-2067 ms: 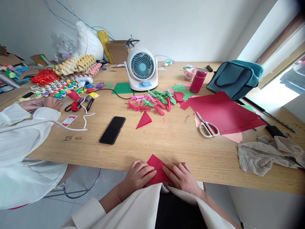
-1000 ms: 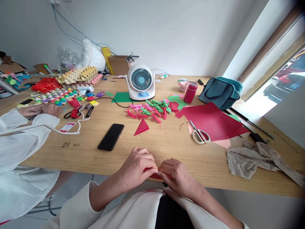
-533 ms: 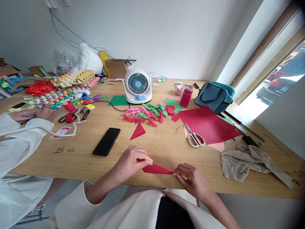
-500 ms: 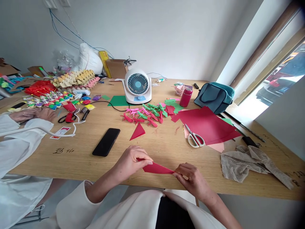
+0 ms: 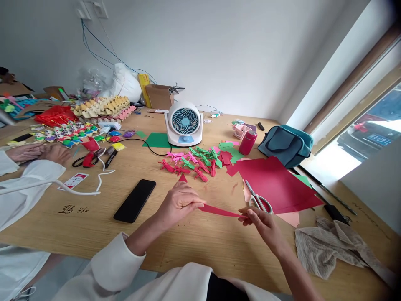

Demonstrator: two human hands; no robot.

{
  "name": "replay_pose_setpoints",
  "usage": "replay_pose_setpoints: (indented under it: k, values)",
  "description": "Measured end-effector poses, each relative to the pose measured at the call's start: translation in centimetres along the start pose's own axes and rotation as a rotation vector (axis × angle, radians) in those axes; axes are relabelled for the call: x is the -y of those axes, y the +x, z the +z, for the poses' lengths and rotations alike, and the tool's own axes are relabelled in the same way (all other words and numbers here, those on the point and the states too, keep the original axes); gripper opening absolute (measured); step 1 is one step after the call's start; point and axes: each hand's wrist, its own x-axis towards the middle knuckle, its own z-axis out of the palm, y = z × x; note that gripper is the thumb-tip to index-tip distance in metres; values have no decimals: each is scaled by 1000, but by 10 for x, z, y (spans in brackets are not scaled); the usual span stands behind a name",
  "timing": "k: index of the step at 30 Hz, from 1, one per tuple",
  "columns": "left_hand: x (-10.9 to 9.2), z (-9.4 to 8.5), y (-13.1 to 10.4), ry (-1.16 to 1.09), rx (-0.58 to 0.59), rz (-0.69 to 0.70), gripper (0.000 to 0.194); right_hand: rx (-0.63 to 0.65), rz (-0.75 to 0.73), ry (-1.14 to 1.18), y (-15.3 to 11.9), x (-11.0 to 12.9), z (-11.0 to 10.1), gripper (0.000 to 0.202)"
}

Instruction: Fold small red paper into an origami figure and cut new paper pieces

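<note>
A narrow folded strip of red paper (image 5: pixel 222 210) stretches between my hands above the table. My left hand (image 5: pixel 179 203) pinches its left end between thumb and fingers. At the right end, my right hand (image 5: pixel 257 220) grips the pointed tip. Just behind my left hand the top of a red paper triangle (image 5: pixel 183 178) shows; the rest is hidden. Further back lies a pile of red, green and pink folded paper pieces (image 5: pixel 203 159). Scissors with white handles (image 5: pixel 257 198) rest on large red sheets (image 5: pixel 278 184) behind my right hand.
A black phone (image 5: pixel 134 201) lies left of my hands. Behind the pile stand a white fan (image 5: pixel 184 124) and a red bottle (image 5: pixel 247 142). A teal bag (image 5: pixel 283 144) and crumpled cloth (image 5: pixel 326 246) are at right. Another person's hands (image 5: pixel 40 153) rest at far left.
Both hands have risen away from the table's front edge with the red paper, which now looks narrower. My left hand now partly covers the triangle. The camera view has shifted.
</note>
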Motion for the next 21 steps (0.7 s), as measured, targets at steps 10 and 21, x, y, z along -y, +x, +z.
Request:
replay_pose_setpoints:
  k: [10, 21]
  values:
    - [25, 28, 19, 157, 54, 301, 16, 231, 444, 699, 61, -6, 5, 48]
    - [62, 96, 9, -495, -190, -668, 78, -199, 221, 730, 89, -38, 44, 32]
